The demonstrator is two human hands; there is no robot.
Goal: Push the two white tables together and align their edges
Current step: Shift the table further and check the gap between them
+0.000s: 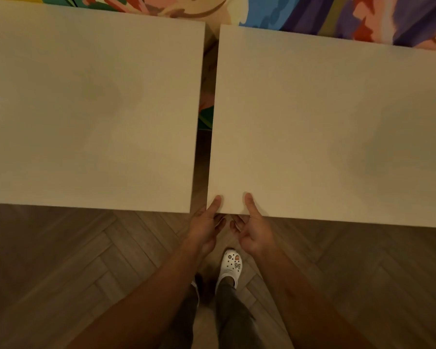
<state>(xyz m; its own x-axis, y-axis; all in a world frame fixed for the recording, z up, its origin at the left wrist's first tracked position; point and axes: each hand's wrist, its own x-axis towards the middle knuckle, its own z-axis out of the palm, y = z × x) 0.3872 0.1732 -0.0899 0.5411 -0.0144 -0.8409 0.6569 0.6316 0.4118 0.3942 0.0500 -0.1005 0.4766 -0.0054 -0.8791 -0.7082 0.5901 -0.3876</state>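
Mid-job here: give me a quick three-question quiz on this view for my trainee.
1. True or false: the left table and the right table already touch along their facing edges.
2. Which table do both hands grip? A) the left one B) the right one C) one each
3. Fill in: the near edge of the right table lies ____ the person than the near edge of the left one.

Key
1. False: a gap showing floor and rug runs between them.
2. B: the left hand and the right hand grip its near left corner, thumbs on top.
3. Closer to.
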